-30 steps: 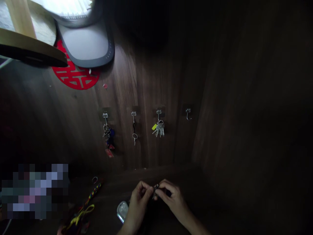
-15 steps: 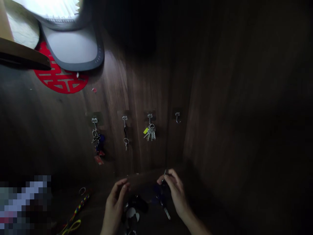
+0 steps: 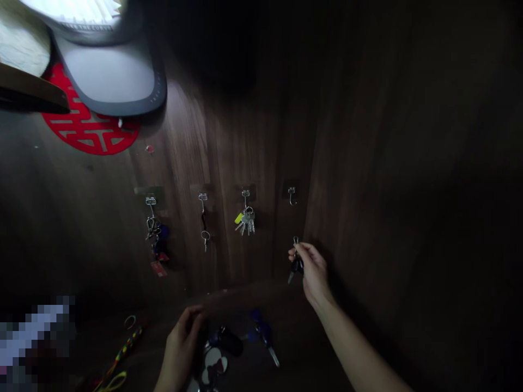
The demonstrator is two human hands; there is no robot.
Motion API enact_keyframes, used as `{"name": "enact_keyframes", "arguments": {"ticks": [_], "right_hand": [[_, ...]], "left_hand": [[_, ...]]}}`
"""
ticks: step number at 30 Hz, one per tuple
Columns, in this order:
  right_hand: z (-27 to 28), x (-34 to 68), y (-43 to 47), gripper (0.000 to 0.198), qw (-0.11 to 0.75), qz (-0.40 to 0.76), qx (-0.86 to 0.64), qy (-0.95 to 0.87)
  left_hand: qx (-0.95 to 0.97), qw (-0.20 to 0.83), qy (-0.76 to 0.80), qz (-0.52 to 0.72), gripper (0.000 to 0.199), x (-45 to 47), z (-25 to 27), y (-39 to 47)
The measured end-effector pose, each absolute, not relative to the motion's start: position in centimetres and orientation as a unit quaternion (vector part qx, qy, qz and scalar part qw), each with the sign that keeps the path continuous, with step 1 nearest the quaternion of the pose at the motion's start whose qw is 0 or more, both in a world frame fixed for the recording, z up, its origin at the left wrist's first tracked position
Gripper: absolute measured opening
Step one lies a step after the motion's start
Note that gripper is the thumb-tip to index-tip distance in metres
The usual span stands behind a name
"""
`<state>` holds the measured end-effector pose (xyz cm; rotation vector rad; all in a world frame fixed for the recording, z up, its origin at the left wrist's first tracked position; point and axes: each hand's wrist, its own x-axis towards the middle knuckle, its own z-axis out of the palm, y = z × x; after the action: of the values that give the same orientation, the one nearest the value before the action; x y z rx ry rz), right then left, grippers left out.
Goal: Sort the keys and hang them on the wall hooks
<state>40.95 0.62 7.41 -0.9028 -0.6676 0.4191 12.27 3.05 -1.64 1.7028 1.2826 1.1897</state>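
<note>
My right hand (image 3: 314,272) is raised in front of the wood panel, its fingers pinching a key (image 3: 297,265) with a black head. A metal clip (image 3: 296,240) sticks up above the fingertips, and the blade points down. Just above is the rightmost metal hook (image 3: 291,197), apart from the clip. Low on the dark surface, my left hand (image 3: 180,340) has its thumb and fingers slightly apart, with nothing seen between them. Beside it lie a black key fob (image 3: 229,341) and a white round-eared charm (image 3: 214,363). Farther right is a key with a blue head (image 3: 265,333).
Bunches of keys hang on the other hooks: one with red tags (image 3: 158,267), a single small key (image 3: 206,242), and one with a yellow tag (image 3: 247,220). A braided colourful cord (image 3: 126,348) lies at lower left. A grey cap (image 3: 116,76) and a red cutout (image 3: 98,136) are at upper left.
My right hand has risen from the surface toward the rightmost hook, carrying the key and clip. The blue-headed key stays on the surface. My left hand has shifted slightly left and down.
</note>
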Motion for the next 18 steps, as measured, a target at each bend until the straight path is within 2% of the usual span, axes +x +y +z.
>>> {"name": "enact_keyframes", "arguments": {"ticks": [4, 8, 18], "right_hand": [[9.6, 41.9, 1.6, 0.024, 0.834, 0.176, -0.418, -0.314], [11.8, 42.5, 2.4, 0.022, 0.846, 0.161, -0.392, -0.323], [14.7, 43.5, 4.5, 0.021, 0.856, 0.149, -0.369, -0.329]], "left_hand": [[0.729, 0.315, 0.477, 0.377, 0.023, 12.5, -1.8, 2.8], [0.761, 0.283, 0.481, 0.330, 0.022, 12.7, -2.0, 2.7], [0.763, 0.271, 0.483, 0.332, 0.023, 12.8, -1.8, 2.7]]}}
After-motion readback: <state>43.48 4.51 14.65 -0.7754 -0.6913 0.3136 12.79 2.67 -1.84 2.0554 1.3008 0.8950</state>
